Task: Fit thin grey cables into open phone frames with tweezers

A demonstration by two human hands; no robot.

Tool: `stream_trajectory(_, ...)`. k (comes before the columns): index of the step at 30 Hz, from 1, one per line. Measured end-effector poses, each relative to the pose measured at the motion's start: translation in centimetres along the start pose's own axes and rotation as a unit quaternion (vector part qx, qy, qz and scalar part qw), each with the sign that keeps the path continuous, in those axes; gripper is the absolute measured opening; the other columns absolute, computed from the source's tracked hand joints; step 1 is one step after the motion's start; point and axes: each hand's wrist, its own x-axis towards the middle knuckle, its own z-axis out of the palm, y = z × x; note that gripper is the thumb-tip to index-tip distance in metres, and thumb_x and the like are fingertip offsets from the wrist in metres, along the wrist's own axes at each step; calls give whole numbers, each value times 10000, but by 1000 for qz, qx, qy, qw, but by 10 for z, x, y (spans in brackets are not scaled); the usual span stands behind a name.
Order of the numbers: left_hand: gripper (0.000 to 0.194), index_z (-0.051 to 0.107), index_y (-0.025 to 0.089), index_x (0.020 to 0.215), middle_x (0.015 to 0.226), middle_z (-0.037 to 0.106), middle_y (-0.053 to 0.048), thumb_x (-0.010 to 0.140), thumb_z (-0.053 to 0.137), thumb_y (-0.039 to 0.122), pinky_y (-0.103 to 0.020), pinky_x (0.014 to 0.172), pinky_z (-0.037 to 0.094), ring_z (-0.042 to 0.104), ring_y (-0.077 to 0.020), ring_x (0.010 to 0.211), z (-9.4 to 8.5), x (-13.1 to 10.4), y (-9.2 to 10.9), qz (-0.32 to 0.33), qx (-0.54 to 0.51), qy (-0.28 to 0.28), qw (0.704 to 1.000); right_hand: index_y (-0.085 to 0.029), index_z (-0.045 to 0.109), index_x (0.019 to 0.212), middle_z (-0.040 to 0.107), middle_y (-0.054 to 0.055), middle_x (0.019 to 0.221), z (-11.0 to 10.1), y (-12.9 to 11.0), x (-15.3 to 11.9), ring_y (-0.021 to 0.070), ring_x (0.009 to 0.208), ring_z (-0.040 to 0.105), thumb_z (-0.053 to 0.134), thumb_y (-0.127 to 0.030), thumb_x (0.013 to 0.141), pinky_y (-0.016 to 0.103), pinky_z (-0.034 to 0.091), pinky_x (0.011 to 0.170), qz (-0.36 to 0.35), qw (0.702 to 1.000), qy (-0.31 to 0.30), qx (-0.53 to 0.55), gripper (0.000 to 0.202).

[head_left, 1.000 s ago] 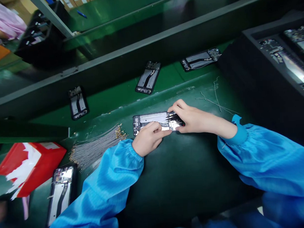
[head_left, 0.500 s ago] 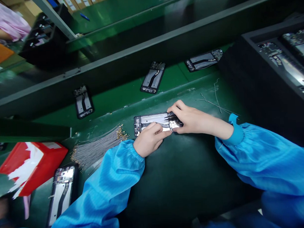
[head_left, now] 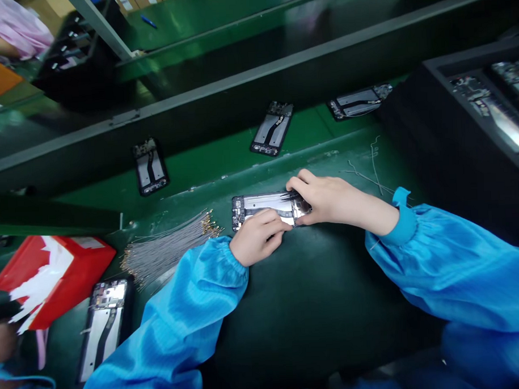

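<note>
An opened phone (head_left: pixel 264 203) lies flat and lengthwise on the green bench, its metal inner plate, dark ribbon cable and circuit board showing. My left hand (head_left: pixel 261 235) rests over its near edge, fingers bent and pressed together, the index fingertip at the board's lower edge. Around the phone's right end curls my right hand (head_left: pixel 323 198), fingers at the far edge and thumb at the near edge. Thin dark points of what look like tweezers (head_left: pixel 287 198) stick out under that hand, over the phone; the rest is hidden. What lies under the left fingertips is hidden too.
Left of the phone spreads a bundle of thin grey cables (head_left: pixel 168 249) with gold ends. A red box (head_left: pixel 75 280) and another opened phone (head_left: pixel 103 330) lie farther left. Several opened phones (head_left: pixel 272 129) line the back strip. A black bin (head_left: pixel 431 132) stands right, near loose wires (head_left: pixel 369 176).
The view has shifted slightly, so the back phones appear farther right. My left index finger has drawn back a little along the phone's near edge. My right hand keeps its grip.
</note>
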Motion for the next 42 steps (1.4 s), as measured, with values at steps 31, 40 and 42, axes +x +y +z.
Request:
stream_trajectory(31,102,518,161,746,710,502,-15,796,443,112,-270,679,392,452,-153,731,8,3,2,-105,74,55,990,-164,454,959,506,66,937,1,2,4,169,651,510,648,-372,688,264,315,530,-97,994,36,-39,393)
stream_trajectory(40,118,532,161,736,702,511,-16,801,442,121,-268,673,398,457,-145,710,6,5,5,-108,64,64,990,-151,472,945,532,85,946,-7,-6,10,203,707,544,647,-354,695,287,326,553,-111,990,15,-88,367)
stream_trajectory(42,125,536,162,740,701,512,-17,805,435,126,-269,667,398,456,-144,703,5,5,4,-106,63,65,990,-151,480,946,533,87,948,-9,-8,12,209,722,551,644,-355,690,292,334,561,-106,990,0,-91,366)
